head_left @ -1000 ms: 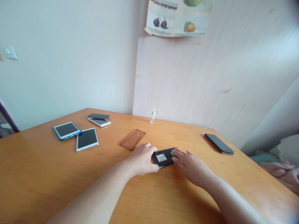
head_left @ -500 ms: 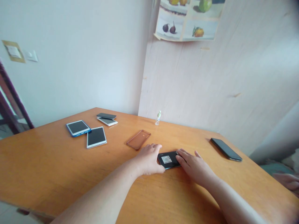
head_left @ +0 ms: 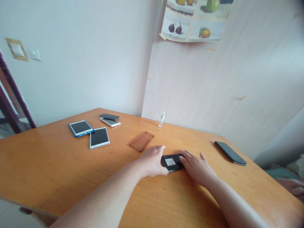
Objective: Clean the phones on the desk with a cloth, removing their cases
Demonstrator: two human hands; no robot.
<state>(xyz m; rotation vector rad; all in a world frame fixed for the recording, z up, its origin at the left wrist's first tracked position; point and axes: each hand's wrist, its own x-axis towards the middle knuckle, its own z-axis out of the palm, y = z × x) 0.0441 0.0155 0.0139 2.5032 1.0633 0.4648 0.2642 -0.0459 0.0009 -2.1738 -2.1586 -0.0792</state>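
Observation:
A black smartphone (head_left: pixel 175 162) lies back up on the wooden table, a white square label on its rear. My left hand (head_left: pixel 154 161) spans the phone's left end, thumb at the near corner and fingers at the far one. Over the right end are the fingers of my right hand (head_left: pixel 196 166), thumb and fingertips pressed on the back and edge, one outer finger raised. Just beyond my left hand rests a translucent brown phone case (head_left: pixel 142 141), separate from the phone.
A white tablet (head_left: pixel 99 138) touches a blue-cased tablet (head_left: pixel 81 128) at left. Behind them, a dark phone (head_left: pixel 109 116) overlaps a white phone (head_left: pixel 111 122). A small bottle (head_left: pixel 161 120) stands near the wall; another black phone (head_left: pixel 230 153) lies right. Part of a person's hand (head_left: pixel 293 186) shows at the right edge.
The camera view has shifted slightly. Both hands stay at the two ends of the smartphone, which lies in the same place on the table.

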